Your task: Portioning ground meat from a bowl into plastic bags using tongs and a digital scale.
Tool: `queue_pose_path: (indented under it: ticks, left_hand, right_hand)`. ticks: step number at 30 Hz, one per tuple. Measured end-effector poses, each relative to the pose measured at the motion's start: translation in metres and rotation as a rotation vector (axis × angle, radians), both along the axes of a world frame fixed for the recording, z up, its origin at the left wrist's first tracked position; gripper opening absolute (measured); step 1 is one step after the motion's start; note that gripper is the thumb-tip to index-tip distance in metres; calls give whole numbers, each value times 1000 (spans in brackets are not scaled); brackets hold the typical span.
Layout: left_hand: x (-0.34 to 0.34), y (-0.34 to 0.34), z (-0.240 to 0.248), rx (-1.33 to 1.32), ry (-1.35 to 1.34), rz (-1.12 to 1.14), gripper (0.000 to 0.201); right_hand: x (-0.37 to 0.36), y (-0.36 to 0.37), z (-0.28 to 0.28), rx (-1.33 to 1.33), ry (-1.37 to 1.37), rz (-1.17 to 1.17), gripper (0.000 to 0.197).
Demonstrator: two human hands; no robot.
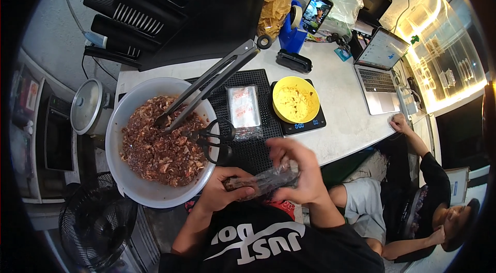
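Observation:
My left hand (pixel 226 188) is closed around the filled lower end of a clear plastic bag (pixel 262 182), with dark brown food showing inside. At the bag's loose upper end, my right hand (pixel 302 172) curls its fingers and thumb around the plastic, slightly blurred. To the left stands a large white bowl (pixel 114 155) of shredded brown meat mix (pixel 164 157). Metal tongs (pixel 212 80) and black-handled scissors (pixel 219 143) rest in the bowl, their handles over its rim. A stack of flat clear plastic bags (pixel 243 107) lies on a black perforated mat (pixel 258 157).
A yellow bowl (pixel 296 99) with food residue sits on a black digital scale (pixel 316 124). Behind are a blue tape dispenser (pixel 292 33), a phone (pixel 316 13) and a laptop (pixel 380 66). Another person (pixel 413 200) sits at right, a fist on the table. A fan (pixel 95 226) stands lower left.

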State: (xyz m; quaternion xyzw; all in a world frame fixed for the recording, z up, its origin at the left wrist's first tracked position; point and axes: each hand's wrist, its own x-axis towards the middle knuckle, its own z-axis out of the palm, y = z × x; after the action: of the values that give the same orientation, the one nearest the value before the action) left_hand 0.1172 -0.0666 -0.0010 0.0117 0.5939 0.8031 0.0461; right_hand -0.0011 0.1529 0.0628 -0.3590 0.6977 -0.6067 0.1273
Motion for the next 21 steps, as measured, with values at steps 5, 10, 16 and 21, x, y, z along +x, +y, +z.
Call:
queue_pose_path:
  ticks: [5,10,16,21]
  left_hand:
    - [-1,1,2,-51,24,-5,27]
    - [0,1,0,42,-23,16,29]
    - [0,0,2,89,-42,-51,41]
    - [-3,3,7,35,-16,-58,56]
  right_hand:
    - [-4,5,1,-65,254,-101,61]
    - [-11,-1,18,-128,148,-126,68]
    - [-4,-9,31,133,271,6,16]
    - [-7,-7,27,62,275,-134,9]
